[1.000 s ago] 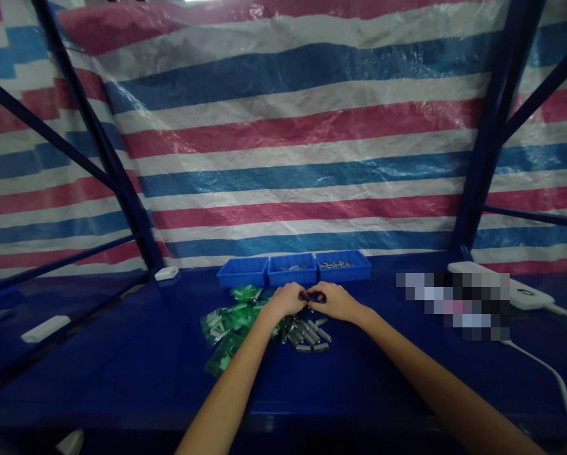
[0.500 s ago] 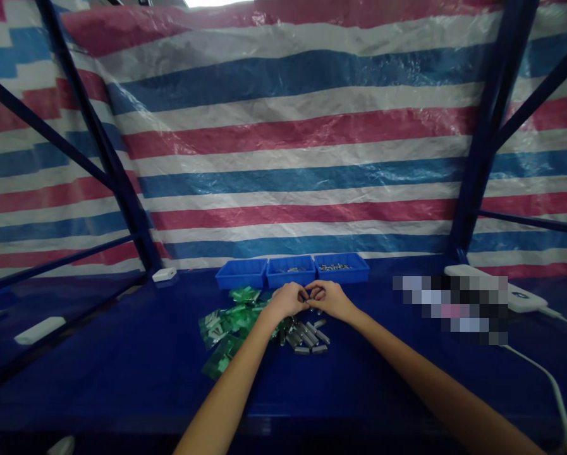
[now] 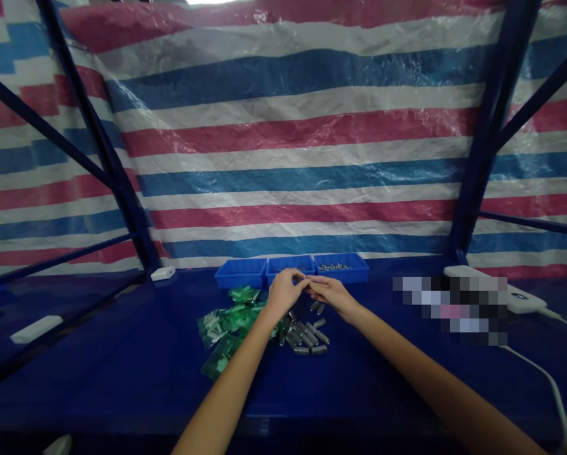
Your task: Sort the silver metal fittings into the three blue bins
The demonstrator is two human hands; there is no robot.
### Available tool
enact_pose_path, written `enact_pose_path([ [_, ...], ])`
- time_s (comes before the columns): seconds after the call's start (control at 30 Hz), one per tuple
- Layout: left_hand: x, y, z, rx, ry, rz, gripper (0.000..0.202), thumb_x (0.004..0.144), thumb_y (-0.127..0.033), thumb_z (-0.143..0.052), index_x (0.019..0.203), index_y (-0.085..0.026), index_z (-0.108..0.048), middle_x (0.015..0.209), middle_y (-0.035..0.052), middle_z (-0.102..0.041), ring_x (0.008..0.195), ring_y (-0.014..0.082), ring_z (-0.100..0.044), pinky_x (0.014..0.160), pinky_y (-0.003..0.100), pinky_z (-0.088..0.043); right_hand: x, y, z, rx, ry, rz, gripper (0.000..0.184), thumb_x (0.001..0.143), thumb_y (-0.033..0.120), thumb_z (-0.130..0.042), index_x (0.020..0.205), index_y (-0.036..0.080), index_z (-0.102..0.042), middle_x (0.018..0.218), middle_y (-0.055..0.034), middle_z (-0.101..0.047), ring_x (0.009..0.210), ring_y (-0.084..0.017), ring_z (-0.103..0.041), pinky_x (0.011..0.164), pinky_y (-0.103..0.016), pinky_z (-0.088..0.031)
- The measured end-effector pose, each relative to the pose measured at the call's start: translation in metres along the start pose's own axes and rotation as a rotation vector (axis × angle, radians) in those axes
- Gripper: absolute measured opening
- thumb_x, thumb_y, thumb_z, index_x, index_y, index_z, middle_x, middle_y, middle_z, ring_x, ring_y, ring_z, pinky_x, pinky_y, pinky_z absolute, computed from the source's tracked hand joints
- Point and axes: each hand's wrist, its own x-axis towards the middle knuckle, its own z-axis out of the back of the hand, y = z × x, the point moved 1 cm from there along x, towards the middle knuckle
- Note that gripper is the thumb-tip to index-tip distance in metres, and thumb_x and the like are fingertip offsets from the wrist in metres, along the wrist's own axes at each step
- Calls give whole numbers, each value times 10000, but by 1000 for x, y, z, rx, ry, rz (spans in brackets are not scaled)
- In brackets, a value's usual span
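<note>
- Metal cylinders (image 3: 306, 335) in a loose heap on the blue table (image 3: 349, 398), just below both hands, with a few set apart under the right one.
- Left hand (image 3: 286, 294): thumb and forefinger pinched on a small shiny piece (image 3: 304, 277), raised above the heap.
- Right hand (image 3: 334, 296): fingertips brought up against the same spot; cannot tell whether gripping or only touching.
- Green plastic bags (image 3: 238, 319) piled beside the heap, partly behind the left forearm.
- Beyond the hands, three blue bins (image 3: 344, 275) side by side, with small metal parts (image 3: 333, 267) in the right-hand one.
</note>
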Motion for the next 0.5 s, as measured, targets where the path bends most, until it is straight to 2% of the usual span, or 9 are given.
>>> enact_pose_path([
  [0.17,1,0,-2,-27,-93,52,272,796,-397,-529,861,-184,-686,915,53,-692,879,185,-611,767,273,-452,0,3,-2,-24,-53,28,286,686,209,-692,967,161,-686,839,-62,-716,819,-154,-669,679,-226,-522],
  [0.23,1,-1,-1,-18,-86,88,286,793,-413,-522,826,-182,-687,894,60,-696,861,193,-618,768,285,-451,0,5,-2,-40,-84,57,280,661,223,-708,933,154,-700,805,-65,-715,788,-154,-665,653,-223,-508],
  [0.33,0,-3,-1,-20,4,94,306,795,-427,-498,779,-187,-686,847,53,-703,831,192,-628,757,281,-447,0,7,-1,-49,-111,90,234,674,265,-692,881,160,-716,769,-50,-704,740,-140,-648,620,-215,-486],
  [0.5,-5,-8,-9,21,252,5,333,720,-495,-560,825,-204,-685,799,29,-701,758,181,-634,661,250,-438,2,9,4,-68,-187,93,244,732,365,-624,781,146,-719,628,-3,-635,593,-91,-563,558,-195,-446],
])
